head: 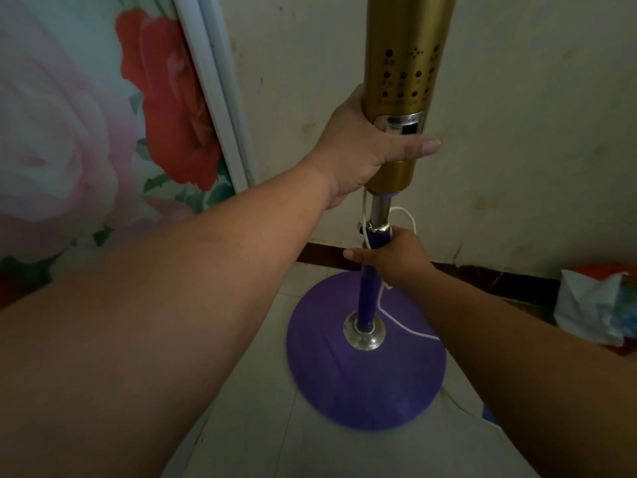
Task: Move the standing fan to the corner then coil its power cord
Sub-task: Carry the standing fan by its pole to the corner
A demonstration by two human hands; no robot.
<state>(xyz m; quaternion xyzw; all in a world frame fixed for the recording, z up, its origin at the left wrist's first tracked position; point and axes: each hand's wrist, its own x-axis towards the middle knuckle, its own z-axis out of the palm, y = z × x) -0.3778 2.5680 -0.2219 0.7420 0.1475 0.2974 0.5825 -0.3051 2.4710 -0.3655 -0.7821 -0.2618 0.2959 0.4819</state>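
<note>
Both forearms reach from the camera toward the fan (400,98), which stands by the wall with a flowered panel (86,132) to its left. Left hand (362,150) has its grip wrapped round the gold column, thumb laid across the front below the chrome plate. Right hand (393,257) has its grip curled round the purple pole under the collar, with the cord (406,329) seemingly caught beneath the fingers, though that is hard to tell.

From the pole, the cord loops above the right hand, drops past the base (365,381) and trails off to the right along the floor. A bag (599,305) lies right of the base.

Risks, as I judge them: the trailing cord could snag under the base or pull taut and tip the fan. Its head is out of view above, so it could be top-heavy and swing into the wall.
</note>
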